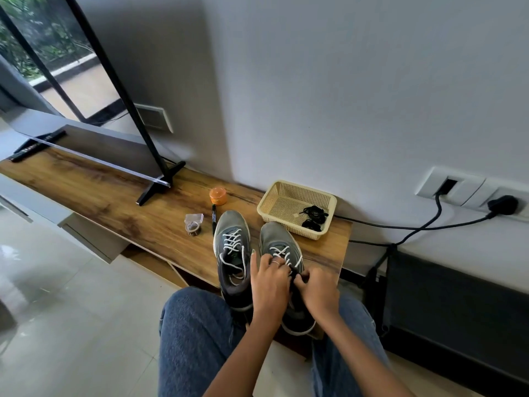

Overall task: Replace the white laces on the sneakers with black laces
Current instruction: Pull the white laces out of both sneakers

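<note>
In the head view, a cream perforated plastic basket (289,196) is seen at the back of the long brown wooden shelf (114,202), close to the wall; two coiled bundles of black laces (313,216) lie in its right near corner, beside a small pale scrap. A small clear plastic box (193,223) holding a ring-shaped item is placed left of the shoes, with a black marker pen (213,219) and an orange round lidded tub (218,196) nearby.

Two grey mesh sneakers with white laces are set side by side, toes toward the wall. The left sneaker (232,253) is untouched, its lace ends loose. The right sneaker (282,247) is worked on near its tongue: the left hand (269,282) is curled over the white lace crossings (284,255), index finger raised, while the right hand (320,287) is closed at the shoe's collar, fingertips pinched together just beside the left fingers. What exactly is pinched cannot be told.
</note>
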Tool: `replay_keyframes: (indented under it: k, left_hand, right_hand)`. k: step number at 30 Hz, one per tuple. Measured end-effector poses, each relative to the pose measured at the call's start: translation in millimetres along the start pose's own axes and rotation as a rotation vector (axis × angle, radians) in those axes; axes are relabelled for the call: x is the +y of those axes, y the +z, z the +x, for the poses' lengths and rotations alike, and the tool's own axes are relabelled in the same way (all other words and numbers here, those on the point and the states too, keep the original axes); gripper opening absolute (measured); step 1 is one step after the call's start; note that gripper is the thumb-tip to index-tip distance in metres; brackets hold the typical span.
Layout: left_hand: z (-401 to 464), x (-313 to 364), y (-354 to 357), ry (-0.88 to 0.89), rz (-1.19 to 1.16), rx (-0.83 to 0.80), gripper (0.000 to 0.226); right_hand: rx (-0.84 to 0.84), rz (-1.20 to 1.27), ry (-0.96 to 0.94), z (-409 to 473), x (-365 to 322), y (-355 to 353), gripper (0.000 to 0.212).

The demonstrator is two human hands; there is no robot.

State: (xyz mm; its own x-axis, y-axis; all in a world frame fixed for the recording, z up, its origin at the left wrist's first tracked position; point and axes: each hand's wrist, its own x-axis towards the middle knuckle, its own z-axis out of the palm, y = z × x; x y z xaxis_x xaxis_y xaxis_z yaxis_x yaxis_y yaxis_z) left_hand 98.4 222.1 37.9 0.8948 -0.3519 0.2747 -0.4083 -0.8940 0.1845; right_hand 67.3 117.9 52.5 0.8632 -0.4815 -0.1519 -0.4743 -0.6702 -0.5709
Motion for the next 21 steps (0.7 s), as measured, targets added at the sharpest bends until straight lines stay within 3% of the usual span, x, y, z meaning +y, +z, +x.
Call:
replay_keyframes:
  k: [6,13,21]
  left_hand:
    - [4,8,-8,-0.034,-0.055,-0.030,0.018]
    - [-15,7,-14,-0.261,-0.465,-0.049,0.004]
    - [-29,18,-8,-0.319,-0.558,-0.051,0.005]
  right_hand:
    - [0.006,-0.001,0.027,2,0,0,0.020]
    - [0.016,-0.004,0.051,1,-2,5,0.021]
    - [0.041,-0.004,0.052,-1,-3,10,0.020]
